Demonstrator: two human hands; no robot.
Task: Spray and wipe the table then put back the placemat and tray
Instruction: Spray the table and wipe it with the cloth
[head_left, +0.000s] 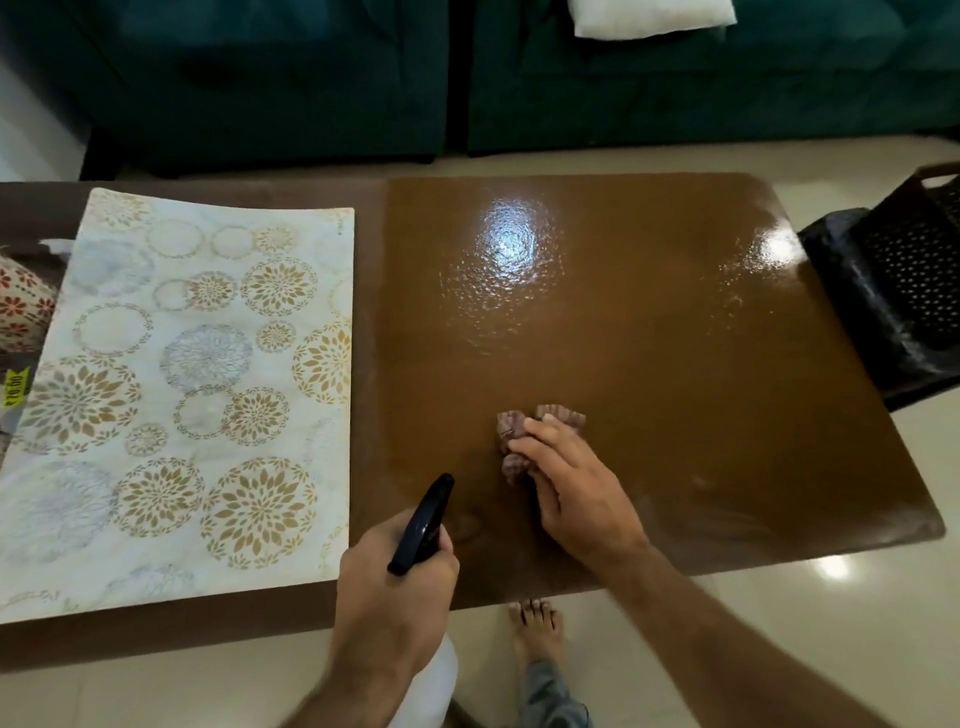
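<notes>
The brown table (649, 338) shines wet on its bare right half. My right hand (576, 488) presses a small purplish cloth (511, 434) flat on the table near the front middle, fingers spread over it. My left hand (395, 577) grips the neck of a spray bottle (421, 525) with a black trigger head, held at the table's front edge; its white body hangs below my wrist. A white placemat (197, 395) with gold and grey flower circles lies on the table's left half. The tray cannot be made out.
A dark green sofa (311, 78) with a white cushion (649, 15) runs behind the table. A dark perforated chair (904, 280) with black cloth stands at the right end. Patterned items (21, 306) sit at the far left. My bare foot (535, 629) is on the tiled floor.
</notes>
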